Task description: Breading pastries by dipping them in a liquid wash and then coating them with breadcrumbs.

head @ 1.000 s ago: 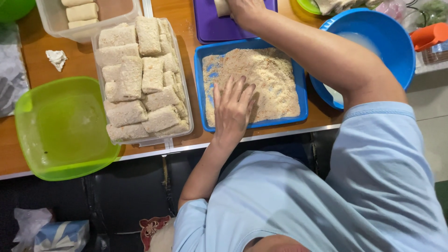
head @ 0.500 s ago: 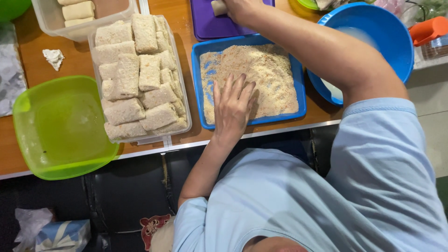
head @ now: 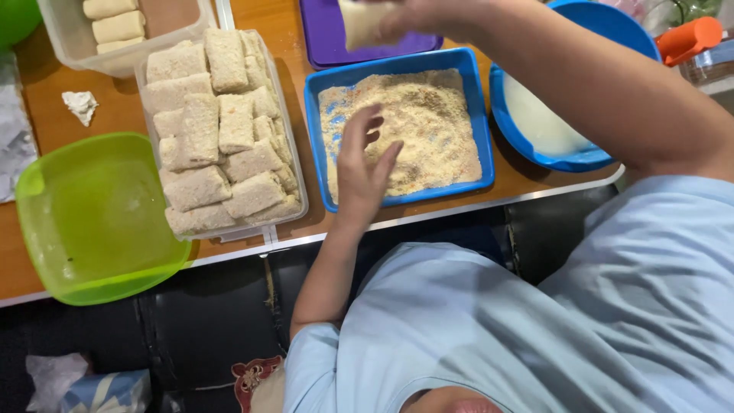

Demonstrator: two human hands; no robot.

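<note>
Lifted off the crumbs, my left hand (head: 365, 164) hovers spread over the blue tray (head: 397, 65); my right hand (head: 417, 14) pinches a pale roll (head: 363, 23).

Single head-worn view, looking steeply down, close over the wooden table (head: 535, 180)

Bystanders on the wooden table

At nine o'clock, a green lid (head: 92, 218); at ten, a crumpled tissue (head: 79, 105); at two, an orange cup (head: 687, 38); at seven, a tissue pack (head: 107, 391) below.
</note>
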